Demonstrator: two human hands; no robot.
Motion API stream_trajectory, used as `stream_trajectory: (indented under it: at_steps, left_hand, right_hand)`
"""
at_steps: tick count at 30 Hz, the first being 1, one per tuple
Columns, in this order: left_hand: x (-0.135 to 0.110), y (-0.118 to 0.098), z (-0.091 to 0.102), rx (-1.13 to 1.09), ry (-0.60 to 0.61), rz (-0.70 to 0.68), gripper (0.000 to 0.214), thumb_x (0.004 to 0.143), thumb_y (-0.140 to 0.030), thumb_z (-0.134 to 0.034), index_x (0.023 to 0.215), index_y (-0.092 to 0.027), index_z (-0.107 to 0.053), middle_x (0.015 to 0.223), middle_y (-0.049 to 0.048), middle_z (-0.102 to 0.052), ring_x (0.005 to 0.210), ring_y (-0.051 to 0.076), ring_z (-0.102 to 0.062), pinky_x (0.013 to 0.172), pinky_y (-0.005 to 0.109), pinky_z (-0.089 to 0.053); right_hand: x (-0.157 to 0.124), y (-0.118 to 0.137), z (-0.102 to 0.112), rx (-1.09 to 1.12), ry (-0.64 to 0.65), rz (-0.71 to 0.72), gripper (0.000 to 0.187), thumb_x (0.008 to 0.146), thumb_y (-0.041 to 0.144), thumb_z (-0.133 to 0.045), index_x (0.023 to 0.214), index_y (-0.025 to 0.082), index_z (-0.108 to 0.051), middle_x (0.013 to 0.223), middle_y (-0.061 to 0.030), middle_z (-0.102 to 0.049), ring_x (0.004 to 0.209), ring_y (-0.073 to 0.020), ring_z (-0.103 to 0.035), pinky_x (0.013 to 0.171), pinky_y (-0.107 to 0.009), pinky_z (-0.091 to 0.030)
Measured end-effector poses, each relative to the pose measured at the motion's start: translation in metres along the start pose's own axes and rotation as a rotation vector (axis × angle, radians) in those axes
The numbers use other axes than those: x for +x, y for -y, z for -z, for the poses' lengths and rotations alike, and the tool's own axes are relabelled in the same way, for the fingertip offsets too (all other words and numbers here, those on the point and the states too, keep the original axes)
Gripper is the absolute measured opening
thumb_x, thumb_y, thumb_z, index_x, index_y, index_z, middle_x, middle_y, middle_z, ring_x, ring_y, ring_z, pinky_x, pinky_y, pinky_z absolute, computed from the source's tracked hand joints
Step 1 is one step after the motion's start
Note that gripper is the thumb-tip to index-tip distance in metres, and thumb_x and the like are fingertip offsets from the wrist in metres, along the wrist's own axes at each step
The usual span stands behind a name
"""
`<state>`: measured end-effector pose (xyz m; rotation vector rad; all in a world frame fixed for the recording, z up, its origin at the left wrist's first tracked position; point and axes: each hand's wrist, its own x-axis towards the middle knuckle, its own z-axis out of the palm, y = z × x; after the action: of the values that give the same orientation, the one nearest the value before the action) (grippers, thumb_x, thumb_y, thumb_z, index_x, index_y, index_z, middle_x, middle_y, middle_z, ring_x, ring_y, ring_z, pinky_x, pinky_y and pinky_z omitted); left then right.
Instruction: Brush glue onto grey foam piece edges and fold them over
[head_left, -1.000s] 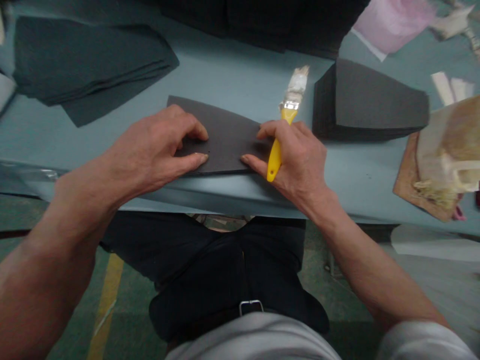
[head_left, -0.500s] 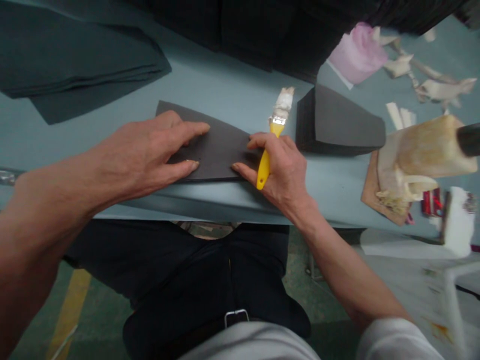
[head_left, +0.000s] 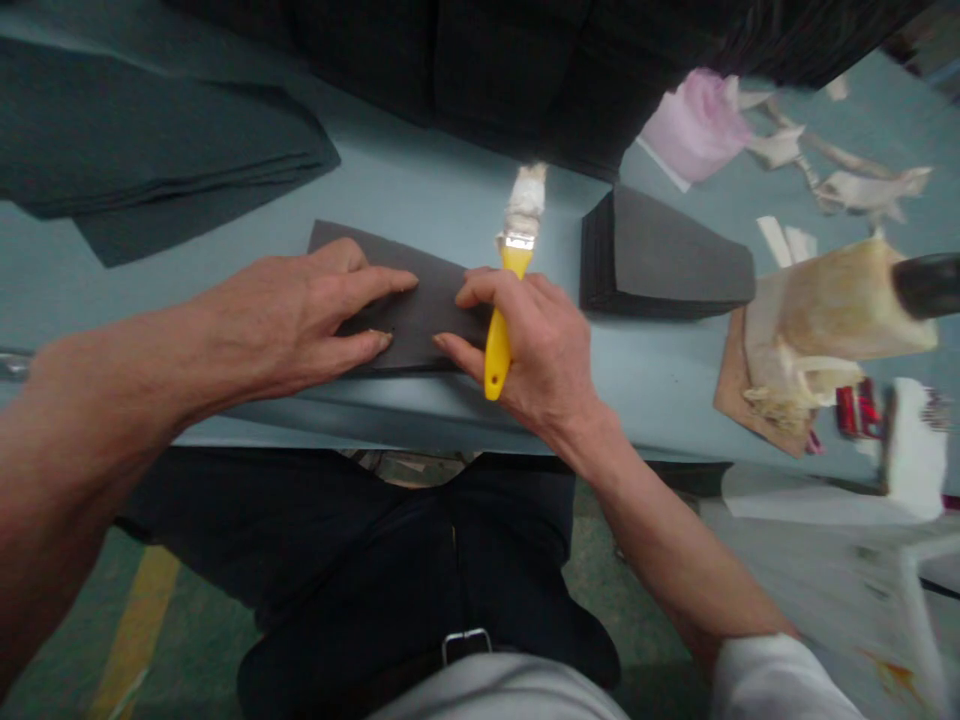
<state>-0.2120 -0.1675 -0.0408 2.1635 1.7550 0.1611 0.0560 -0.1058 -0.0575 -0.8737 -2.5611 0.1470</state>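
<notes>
A dark grey flat panel (head_left: 429, 312) lies on the pale blue table near its front edge. From the left, my left hand (head_left: 292, 315) rests on it, thumb and index finger spread apart and the other fingers curled partly out of sight. My right hand (head_left: 544, 345) grips a yellow-handled paintbrush (head_left: 516, 262), bristles pointing away from me and coated in something white. That same hand's thumb and index finger touch the panel's right end, which they partly cover. Just right of my right hand stands a stack of similar dark grey pieces (head_left: 679, 250).
Dark green-grey sheets (head_left: 172, 140) lie at the far left. A tall pile of black material (head_left: 495, 80) runs along the back. On the right are a stained yellowish container (head_left: 847, 300) on a brown board (head_left: 739, 400), a crumpled pink piece (head_left: 697, 125) and pale scraps (head_left: 862, 185).
My right hand, with the paintbrush, has slid left along the panel towards my left hand. My left hand stays nearly in place. The whole view has shifted slightly.
</notes>
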Motion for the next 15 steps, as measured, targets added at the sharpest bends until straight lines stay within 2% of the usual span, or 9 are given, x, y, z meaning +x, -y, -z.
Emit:
stream_trajectory:
  at_steps: [5,8,12,15]
  left_hand:
    - [0.002,-0.011,0.009,0.029,0.101,0.053,0.052,0.098,-0.05,-0.052,0.144,-0.029,-0.063,0.108,0.0051,-0.057,0.092,0.026,-0.064,0.086,0.042,-0.051]
    - [0.0,-0.003,0.005,-0.007,0.09,0.054,0.049,0.097,-0.053,-0.05,0.138,-0.032,-0.064,0.105,0.0045,-0.058,0.089,0.026,-0.064,0.082,0.041,-0.049]
    - [-0.002,0.021,-0.009,-0.028,0.035,0.014,0.06,0.1,-0.061,-0.046,0.155,-0.04,-0.056,0.115,0.0039,-0.062,0.096,0.026,-0.068,0.084,0.04,-0.051]
    - [-0.004,0.025,-0.014,-0.034,0.023,0.007,0.068,0.1,-0.065,-0.044,0.163,-0.04,-0.051,0.12,0.0044,-0.064,0.101,0.027,-0.069,0.087,0.04,-0.053]
  right_hand:
    - [0.023,0.027,-0.009,0.032,0.151,0.05,0.03,0.111,0.044,-0.064,0.132,0.023,-0.065,0.121,-0.0091,-0.076,0.112,-0.0292,-0.068,0.1,-0.043,-0.055]
    - [0.029,0.035,-0.016,0.015,0.203,-0.005,0.034,0.111,0.04,-0.064,0.141,0.024,-0.063,0.128,-0.0092,-0.075,0.117,-0.0299,-0.068,0.1,-0.043,-0.058]
    - [0.025,0.036,-0.019,0.045,0.197,-0.033,0.03,0.115,0.036,-0.057,0.143,0.027,-0.065,0.131,-0.0077,-0.075,0.122,-0.0259,-0.069,0.11,-0.04,-0.057]
    - [0.019,0.032,-0.018,0.089,0.191,-0.033,0.029,0.116,0.033,-0.056,0.142,0.024,-0.067,0.138,-0.0091,-0.074,0.129,-0.0245,-0.068,0.116,-0.038,-0.055]
